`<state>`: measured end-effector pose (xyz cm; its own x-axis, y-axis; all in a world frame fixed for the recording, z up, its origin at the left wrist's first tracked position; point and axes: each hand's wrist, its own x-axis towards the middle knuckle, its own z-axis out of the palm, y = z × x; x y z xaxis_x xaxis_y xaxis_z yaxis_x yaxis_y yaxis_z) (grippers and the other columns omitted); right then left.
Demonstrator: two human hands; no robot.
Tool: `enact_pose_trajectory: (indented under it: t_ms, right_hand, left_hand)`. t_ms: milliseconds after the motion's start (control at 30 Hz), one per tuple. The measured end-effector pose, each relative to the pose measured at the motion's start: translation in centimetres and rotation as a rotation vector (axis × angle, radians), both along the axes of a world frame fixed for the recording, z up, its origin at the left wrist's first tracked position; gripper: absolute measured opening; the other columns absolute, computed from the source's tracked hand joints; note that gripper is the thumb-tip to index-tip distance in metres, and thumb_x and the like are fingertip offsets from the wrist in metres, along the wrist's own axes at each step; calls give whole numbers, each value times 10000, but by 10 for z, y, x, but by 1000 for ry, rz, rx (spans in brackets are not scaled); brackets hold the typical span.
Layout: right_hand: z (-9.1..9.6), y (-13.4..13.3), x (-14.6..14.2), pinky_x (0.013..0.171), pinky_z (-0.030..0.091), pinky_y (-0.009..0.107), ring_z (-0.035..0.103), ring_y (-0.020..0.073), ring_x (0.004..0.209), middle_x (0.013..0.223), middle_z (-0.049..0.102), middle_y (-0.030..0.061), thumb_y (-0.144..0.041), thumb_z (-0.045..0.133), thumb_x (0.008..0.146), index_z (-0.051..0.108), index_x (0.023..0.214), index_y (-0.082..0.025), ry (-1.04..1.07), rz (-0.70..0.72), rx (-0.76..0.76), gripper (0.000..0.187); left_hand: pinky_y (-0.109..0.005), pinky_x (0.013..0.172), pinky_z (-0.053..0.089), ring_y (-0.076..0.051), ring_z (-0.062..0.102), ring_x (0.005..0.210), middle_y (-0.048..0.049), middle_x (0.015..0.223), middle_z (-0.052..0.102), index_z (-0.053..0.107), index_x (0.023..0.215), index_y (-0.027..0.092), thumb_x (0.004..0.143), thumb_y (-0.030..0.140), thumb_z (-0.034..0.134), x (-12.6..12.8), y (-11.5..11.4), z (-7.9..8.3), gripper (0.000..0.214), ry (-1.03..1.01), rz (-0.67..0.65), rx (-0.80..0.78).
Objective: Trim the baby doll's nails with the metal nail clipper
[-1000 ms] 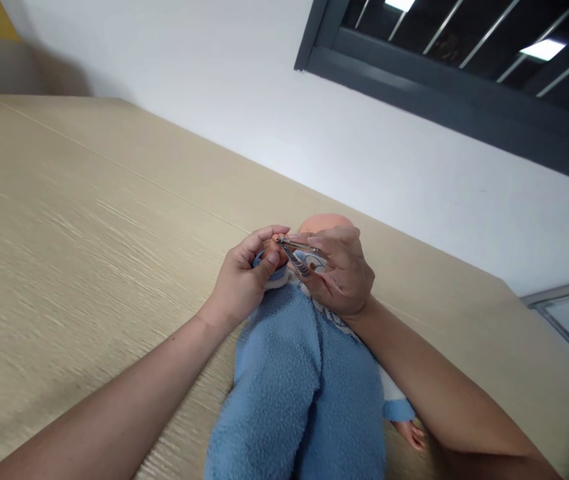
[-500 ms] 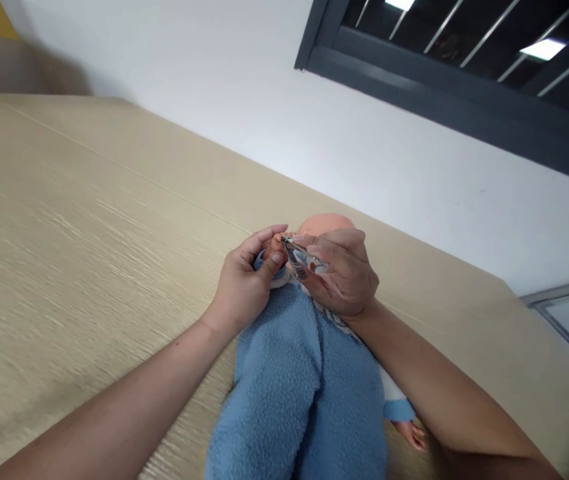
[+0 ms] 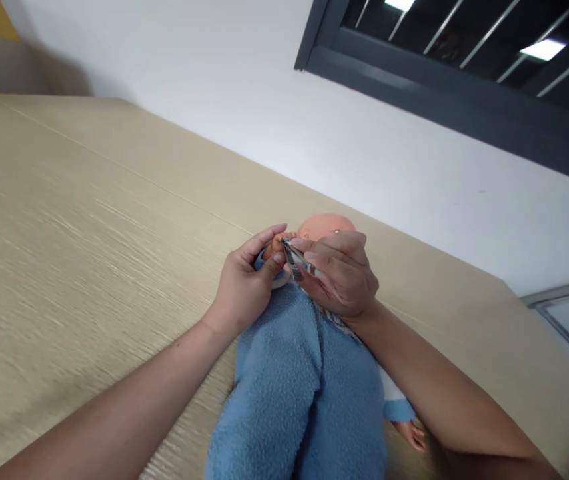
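A baby doll [image 3: 284, 373] in blue fleece trousers lies on its back, its head [image 3: 325, 225] pointing away from me. My left hand [image 3: 247, 277] is closed around one of the doll's hands [image 3: 277, 245], thumb on the near side and fingers behind. Between the thumb and fingers of my right hand [image 3: 339, 270] is a metal nail clipper [image 3: 294, 257]. Its jaws are at the doll's fingers; whether they touch cannot be made out. The doll's other hand [image 3: 412, 435] lies by its side, below my right forearm. My right hand hides much of the doll's chest and face.
The doll lies on a wide surface with a beige, wrinkled cover [image 3: 89, 267]. Behind it rises a white wall [image 3: 214, 80] with a dark-framed window [image 3: 414, 87]. A grey metal frame [image 3: 564, 293] stands at the right edge.
The fingers of my right hand have shifted slightly on the nail clipper, and its levers look closer together. My left hand and the doll stay in place.
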<state>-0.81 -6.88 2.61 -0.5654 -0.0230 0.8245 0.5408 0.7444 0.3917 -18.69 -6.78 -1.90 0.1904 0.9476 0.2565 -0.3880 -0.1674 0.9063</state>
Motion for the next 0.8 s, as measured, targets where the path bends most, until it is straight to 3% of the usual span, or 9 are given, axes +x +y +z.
enact_pose_trajectory:
  t_ms: [200, 467, 600, 800]
  right_hand:
    - [-2, -1, -2, 766, 598, 381, 753, 190, 905, 1085, 846, 126, -161, 700, 980, 661, 1223, -174, 22, 6, -16, 247]
    - [-2, -1, -2, 748, 561, 374, 761, 175, 876, 1042, 850, 101, -208, 730, 963, 661, 1113, -196, 16, -6, 42, 165]
    - [0, -1, -2, 793, 574, 367, 742, 172, 848, 1018, 842, 72, -240, 792, 904, 645, 1204, -217, 126, -21, -4, 335]
    - [3, -3, 10, 789, 592, 424, 747, 235, 936, 1081, 773, 49, -338, 803, 890, 610, 1311, -293, 518, -40, -134, 466]
  left_hand:
    - [-382, 1126, 546, -230, 733, 1247, -62, 1284, 813, 755, 1310, 207, 918, 198, 738, 1, 0, 0, 392, -3, 5, 16]
    - [-332, 1026, 552, -197, 734, 1151, -69, 1221, 801, 709, 1270, 214, 953, 225, 703, 2, 0, -4, 317, 21, 46, 87]
    - [-296, 908, 537, -180, 705, 1017, -53, 1096, 744, 654, 1144, 208, 942, 307, 730, -1, 4, -5, 238, 92, 181, 107]
    - [-263, 739, 489, -148, 613, 769, 8, 850, 644, 615, 961, 196, 828, 267, 735, -15, 28, -2, 192, 227, 528, 13]
